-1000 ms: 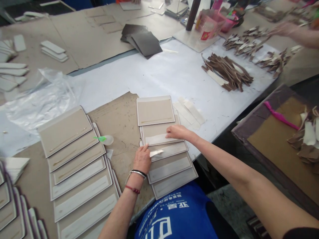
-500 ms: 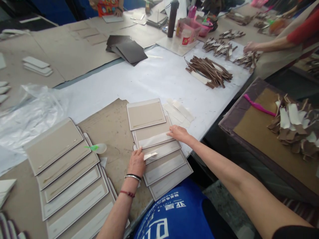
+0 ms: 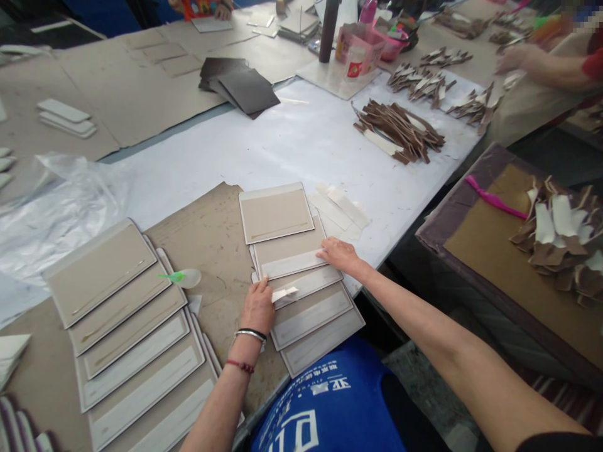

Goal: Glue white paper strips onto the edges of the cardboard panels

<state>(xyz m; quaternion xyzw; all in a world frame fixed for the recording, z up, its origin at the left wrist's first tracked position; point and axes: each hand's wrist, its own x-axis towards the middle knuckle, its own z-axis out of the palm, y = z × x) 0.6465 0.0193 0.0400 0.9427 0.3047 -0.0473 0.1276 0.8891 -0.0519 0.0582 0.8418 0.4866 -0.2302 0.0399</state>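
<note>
Right hand [image 3: 340, 254], grip apart, flattens a white adhesive strip [image 3: 292, 264] on fanned grey rectangular cards [image 3: 276, 215]. Left hand [image 3: 258, 306] pinches a white paper tab [image 3: 285, 293]. Even pressure along the strip would likely seat it best.

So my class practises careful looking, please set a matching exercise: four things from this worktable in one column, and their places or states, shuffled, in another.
Column one:
1. right hand
2. plastic bag
3. brown strips
4. dark bottle

Column two:
a. transparent, crumpled, at the left
b. upright, far side, beside the pink box
c. flat on a fanned panel
d. heaped on the white paper

Pairs: 1-c, 2-a, 3-d, 4-b.
</note>
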